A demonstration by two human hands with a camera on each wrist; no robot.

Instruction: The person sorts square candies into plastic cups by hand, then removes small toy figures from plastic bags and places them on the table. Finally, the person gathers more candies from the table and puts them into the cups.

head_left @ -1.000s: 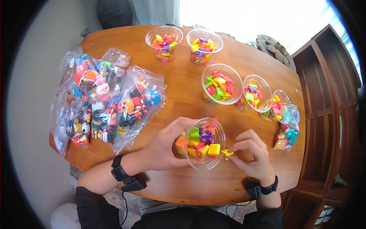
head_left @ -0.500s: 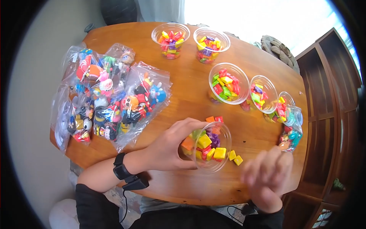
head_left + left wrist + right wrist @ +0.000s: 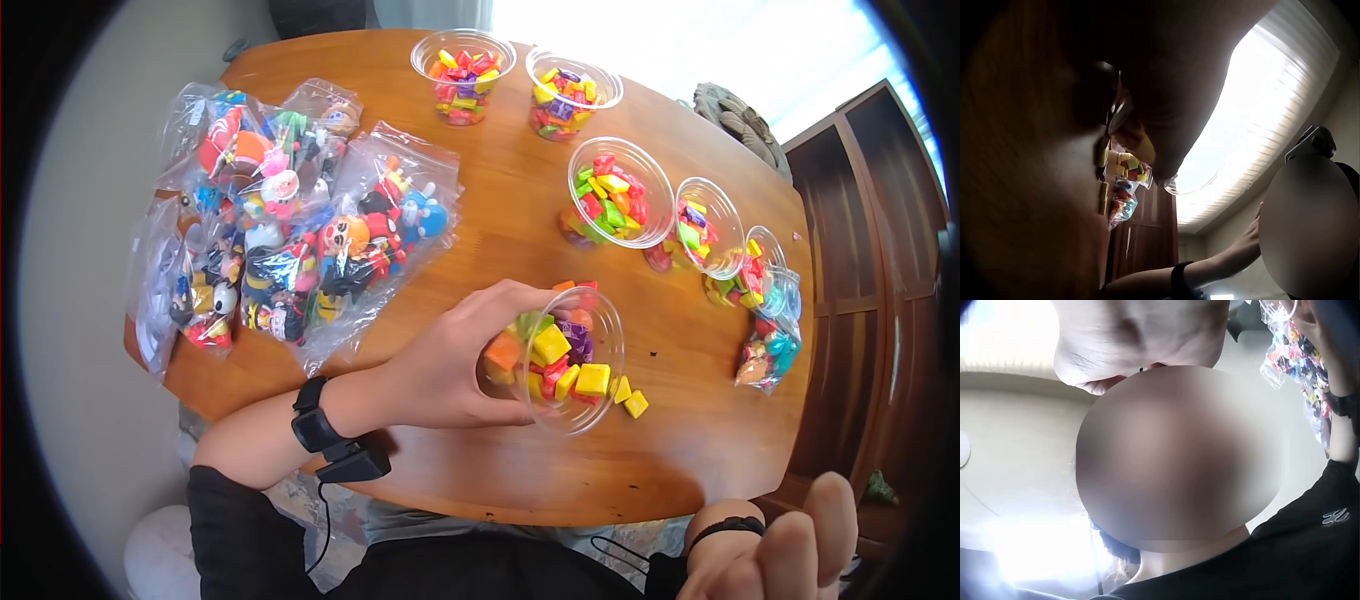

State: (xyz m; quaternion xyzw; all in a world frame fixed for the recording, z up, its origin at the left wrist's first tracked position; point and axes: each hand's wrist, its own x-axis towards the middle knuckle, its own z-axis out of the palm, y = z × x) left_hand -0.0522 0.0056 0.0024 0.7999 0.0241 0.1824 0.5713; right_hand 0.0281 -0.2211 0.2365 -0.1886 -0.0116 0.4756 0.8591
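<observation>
My left hand (image 3: 470,350) grips a clear plastic cup (image 3: 617,335) from its left side, thumb near me and fingers round the far side. Inside show wrapped square candies (image 3: 551,345) in yellow, purple, red, green and orange. Two yellow candies (image 3: 636,404) lie on the table just right of the cup. Beyond its far rim are an orange and a red candy (image 3: 588,286). My right hand (image 3: 785,560) is raised off the table at the lower right, fingers upward and loosely bent, nothing seen in it. In the right wrist view that hand (image 3: 1141,340) is close to the blurred head.
Several more candy-filled cups (image 3: 622,190) stand along the far and right parts of the wooden table (image 3: 420,480). Clear bags of small toy figures (image 3: 275,225) cover the left side. A smaller bag (image 3: 770,352) lies at the right edge, before a wooden cabinet (image 3: 860,330).
My right hand let go of the yellow candy beside the cup, then moved back and up toward the head. A yellow candy now lies atop the others. The left hand keeps its grip.
</observation>
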